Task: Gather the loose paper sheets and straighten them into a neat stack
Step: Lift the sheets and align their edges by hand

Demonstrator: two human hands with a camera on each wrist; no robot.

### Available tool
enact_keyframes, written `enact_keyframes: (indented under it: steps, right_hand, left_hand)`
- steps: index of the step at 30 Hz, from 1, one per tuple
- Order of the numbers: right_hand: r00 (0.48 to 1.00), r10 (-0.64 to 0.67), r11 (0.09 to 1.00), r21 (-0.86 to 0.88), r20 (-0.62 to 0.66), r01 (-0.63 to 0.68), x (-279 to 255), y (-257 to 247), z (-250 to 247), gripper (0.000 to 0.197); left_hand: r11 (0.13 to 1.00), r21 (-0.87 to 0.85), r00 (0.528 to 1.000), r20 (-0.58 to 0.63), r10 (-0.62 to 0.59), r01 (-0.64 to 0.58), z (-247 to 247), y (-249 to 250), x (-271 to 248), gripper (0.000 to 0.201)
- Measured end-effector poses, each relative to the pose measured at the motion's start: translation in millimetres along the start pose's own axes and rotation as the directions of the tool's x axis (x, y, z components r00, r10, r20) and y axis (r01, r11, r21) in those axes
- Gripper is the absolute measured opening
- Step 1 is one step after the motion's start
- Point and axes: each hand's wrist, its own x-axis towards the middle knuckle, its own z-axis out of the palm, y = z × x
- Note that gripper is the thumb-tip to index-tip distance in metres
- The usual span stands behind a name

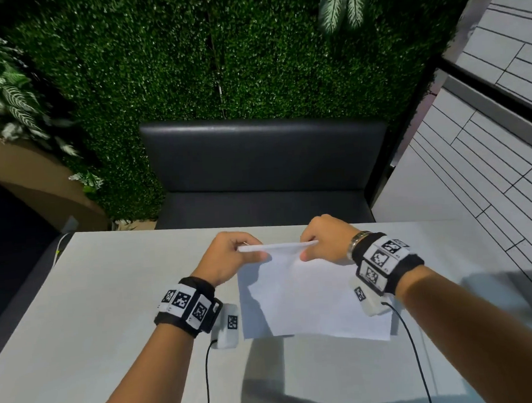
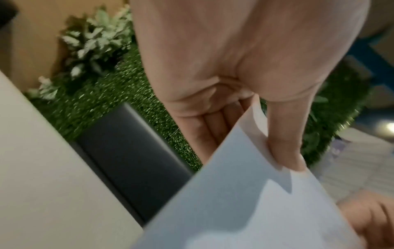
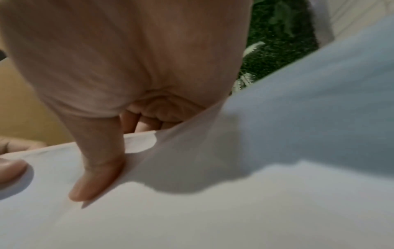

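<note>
A bundle of white paper sheets [image 1: 310,300] is held up over the pale table [image 1: 94,302], its far edge raised and its near edge hanging lower, with one sheet askew at the bottom. My left hand [image 1: 237,256] pinches the top edge at its left end, thumb on the near face. My right hand [image 1: 325,244] pinches the same edge at its right end. The left wrist view shows my left hand [image 2: 245,131] with thumb and fingers clamped on the sheets [image 2: 245,202]. In the right wrist view my right hand [image 3: 119,148] presses its thumb on the sheets [image 3: 213,210].
A dark upholstered bench [image 1: 263,170] stands beyond the table's far edge, backed by a green hedge wall [image 1: 220,65]. Leafy plants [image 1: 9,97] fill the left. A white tiled floor [image 1: 487,159] lies on the right. Cables run from both wrist units across the table.
</note>
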Motion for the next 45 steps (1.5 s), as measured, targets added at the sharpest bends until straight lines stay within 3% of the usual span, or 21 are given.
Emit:
enact_keyframes:
  steps: [3, 5, 11, 18, 24, 29, 31, 33, 35, 36, 38, 40, 42, 43, 45]
  right_hand:
    - [0.999, 0.019, 0.991, 0.136, -0.026, -0.015, -1.0, 10.5, -1.4, 0.040]
    - [0.999, 0.035, 0.979, 0.202, -0.024, -0.030, -2.2, 14.8, -1.1, 0.044]
    - [0.997, 0.069, 0.961, 0.268, 0.022, -0.072, -5.3, 23.6, 1.2, 0.048]
    - [0.998, 0.059, 0.956, 0.285, 0.031, -0.065, -7.8, 23.9, 6.6, 0.050]
    - [0.997, 0.066, 0.948, 0.310, 0.045, -0.076, -9.7, 27.6, 13.9, 0.053]
    - [0.998, 0.054, 0.940, 0.338, 0.013, -0.055, -11.3, 30.7, 18.9, 0.050]
    - [0.997, 0.078, 0.930, 0.361, -0.021, -0.065, -12.6, 33.0, 19.9, 0.049]
    - [0.984, 0.150, 0.904, 0.416, -0.093, -0.098, -11.4, 41.1, 23.3, 0.045]
    - [0.956, 0.238, 0.820, 0.563, -0.170, -0.104, -9.7, 52.9, 31.1, 0.035]
    - [0.936, 0.288, 0.764, 0.638, -0.203, -0.097, -8.4, 58.9, 36.0, 0.025]
    - [0.888, 0.397, 0.617, 0.784, -0.232, -0.071, -7.4, 66.0, 45.4, 0.024]
    - [0.844, 0.497, 0.444, 0.895, -0.200, -0.050, -7.8, 65.9, 52.8, 0.027]
    - [0.815, 0.551, 0.343, 0.939, -0.177, -0.028, -11.4, 60.0, 58.2, 0.019]
    - [0.799, 0.571, 0.326, 0.945, -0.187, -0.011, -11.4, 59.6, 63.1, 0.021]
    - [0.782, 0.579, 0.334, 0.942, -0.231, 0.031, -15.4, 54.6, 69.1, 0.022]
  left_hand:
    - [0.965, -0.262, 0.996, -0.083, -0.021, -0.002, 3.8, 1.7, -6.1, 0.017]
    - [0.942, -0.335, 0.994, -0.094, -0.053, 0.019, 6.8, -0.5, -7.5, 0.024]
    - [0.928, -0.361, 0.995, -0.014, -0.100, 0.088, 9.1, -1.3, -8.7, 0.025]
    - [0.899, -0.438, 0.936, -0.307, -0.170, 0.020, 13.8, 1.3, -4.5, 0.009]
    - [0.896, -0.440, 0.925, -0.314, -0.215, 0.059, 10.5, -0.9, -2.9, 0.014]
    - [0.914, -0.403, 0.944, -0.278, -0.180, 0.055, 9.4, 3.7, -4.3, 0.021]
    - [0.921, -0.390, 0.912, -0.380, -0.154, -0.007, 9.7, 0.4, -1.5, 0.028]
    - [0.946, -0.321, 0.821, -0.551, -0.148, -0.045, 7.9, -7.1, 1.9, 0.035]
    - [0.951, -0.306, 0.733, -0.655, -0.184, -0.034, 8.9, -16.3, 1.4, 0.056]
    - [0.933, -0.359, 0.726, -0.647, -0.233, -0.019, 11.6, -20.9, 1.0, 0.071]
    - [0.859, -0.508, 0.780, -0.510, -0.362, 0.066, 23.6, -29.0, 2.2, 0.096]
    - [0.762, -0.621, 0.853, -0.283, -0.439, 0.186, 40.4, -37.2, 4.7, 0.099]
    - [0.715, -0.654, 0.907, -0.106, -0.408, 0.246, 54.3, -37.3, 8.8, 0.074]
    - [0.727, -0.648, 0.926, -0.090, -0.367, 0.225, 60.2, -35.7, 11.2, 0.057]
    - [0.779, -0.608, 0.930, -0.177, -0.323, 0.155, 68.4, -29.4, 15.6, 0.037]
